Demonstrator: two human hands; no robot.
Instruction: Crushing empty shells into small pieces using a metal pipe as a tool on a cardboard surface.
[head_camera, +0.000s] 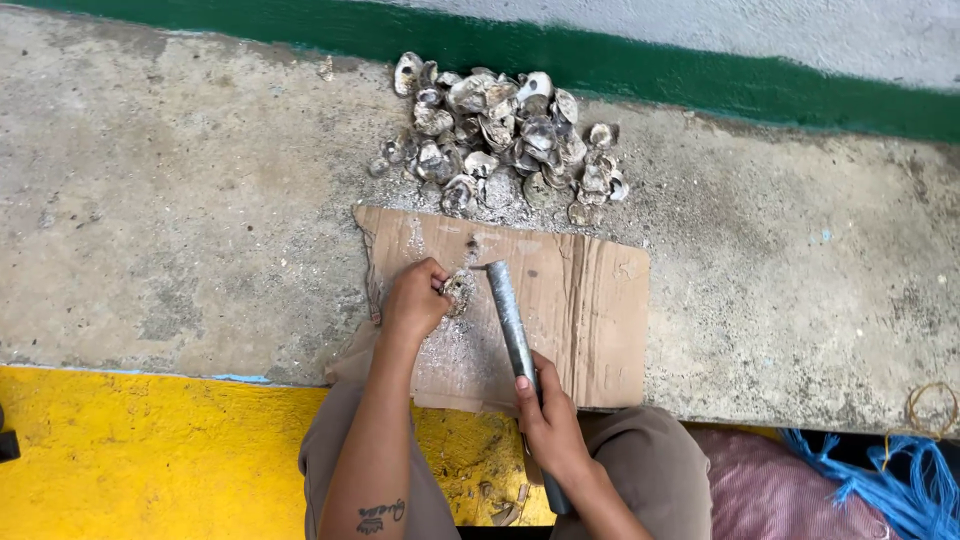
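Yellow floor (140, 450): painted strip along the near left edge of the concrete ledge, littered with pale shell chips near the person's knees.
Concrete ledge (180, 220): grey, stained slab that carries everything; a green painted band (640, 70) runs along its far edge.
Left hand (415, 298): rests on the left half of the cardboard, fingers closed narrowly round a shell and pinning it down.
Shell (460, 290): small, rough, grey-white, held on the cardboard just left of the bar's upper end; whether the bar touches it cannot be told.
Cardboard sheet (590, 310): brown, torn, lying at the near edge of the ledge, dusted with white grit below the shell.
Metal bar (510, 320): grey cylinder, slanting from the shell down toward the near edge.
Right hand (548, 425): wrapped tight round the bar's lower part, thumb along it, just past the cardboard's near edge.
Shell pile (500, 135): heap of empty grey shells by the far edge, just beyond the cardboard.
Blue cords (890, 485): loose bundle at the near right corner, beside pink cloth (770, 490).
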